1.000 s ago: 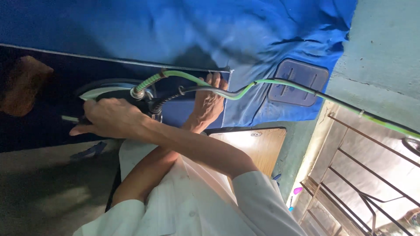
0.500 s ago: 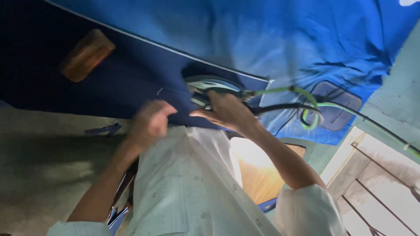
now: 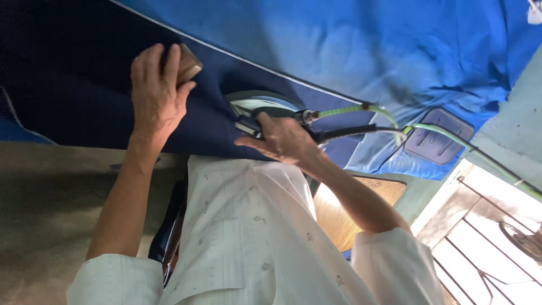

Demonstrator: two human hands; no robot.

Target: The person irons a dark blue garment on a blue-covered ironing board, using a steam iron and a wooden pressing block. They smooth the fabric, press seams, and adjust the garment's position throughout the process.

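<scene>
Left hand (image 3: pixel 158 93) closes on a brown block (image 3: pixel 189 63); right hand (image 3: pixel 282 138) grips the iron (image 3: pixel 265 110), best glided flat over the cloth (image 3: pixel 84 96).

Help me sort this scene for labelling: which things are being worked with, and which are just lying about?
In use:
left hand on a brown block
right hand gripping the iron
dark blue cloth under both
green hose and black cord running to the iron

Lying about:
bright blue cloth
wooden board
metal grille
</scene>
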